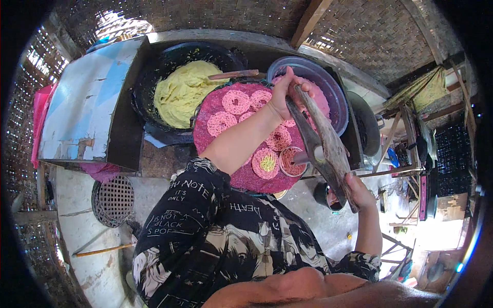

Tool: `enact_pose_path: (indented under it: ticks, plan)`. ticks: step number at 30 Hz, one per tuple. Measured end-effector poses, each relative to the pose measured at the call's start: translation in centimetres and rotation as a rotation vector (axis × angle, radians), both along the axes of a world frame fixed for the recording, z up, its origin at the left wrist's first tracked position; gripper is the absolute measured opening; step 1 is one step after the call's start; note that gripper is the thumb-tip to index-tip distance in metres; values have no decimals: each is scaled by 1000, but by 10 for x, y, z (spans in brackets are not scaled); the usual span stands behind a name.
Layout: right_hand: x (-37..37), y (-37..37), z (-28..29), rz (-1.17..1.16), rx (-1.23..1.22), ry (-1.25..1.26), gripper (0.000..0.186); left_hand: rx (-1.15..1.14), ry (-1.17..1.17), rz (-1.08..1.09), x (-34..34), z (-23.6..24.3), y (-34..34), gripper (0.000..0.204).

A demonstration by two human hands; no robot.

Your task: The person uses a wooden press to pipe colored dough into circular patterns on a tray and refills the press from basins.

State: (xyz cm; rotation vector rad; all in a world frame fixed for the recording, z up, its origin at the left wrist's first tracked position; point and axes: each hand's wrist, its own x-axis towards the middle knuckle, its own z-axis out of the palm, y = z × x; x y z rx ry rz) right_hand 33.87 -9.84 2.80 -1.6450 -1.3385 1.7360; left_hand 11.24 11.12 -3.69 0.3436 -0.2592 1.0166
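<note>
Above the right side of a round tray with a speckled, deep-pink surface [236, 180], as the head view shows, one wooden press [328, 131] is held in two hands. It consists of two long pieces, one dark and smooth, one grey with weathered grain. Its long axis runs diagonally, one end pointing far left, the other near right. The left hand [282, 97] is clasped around the far end; the right hand [362, 194] grasps the near end. One short pinkish cylinder [300, 158] is beside the press; whether they are joined, I cannot tell.

On the tray I count at least seven pink lacy rounds [221, 123], some partly hidden by the left forearm. One has a yellow netted centre; another lies inside a thin pale ring [281, 163]. Farther left, one black round pan [145, 97] holds soft yellow dough [182, 95], with one brown wooden stick [233, 74] near it. Far right, one bluish-grey plastic basin [341, 110] contains pink dough [321, 100].
</note>
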Motion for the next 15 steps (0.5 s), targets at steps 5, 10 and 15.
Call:
enact_pose_path:
  ticks: [5,10,15]
  plan:
    - [2,-6,0,-9,-19,-7,67,-46,54,6,0,0,-5,42]
    - [4,-4,-5,6,20,-123,65,-48,14,-45,4,-16,-2,43]
    - [1,-1,-24,-12,160,-184,63,32,26,-65,5,-7,15,47]
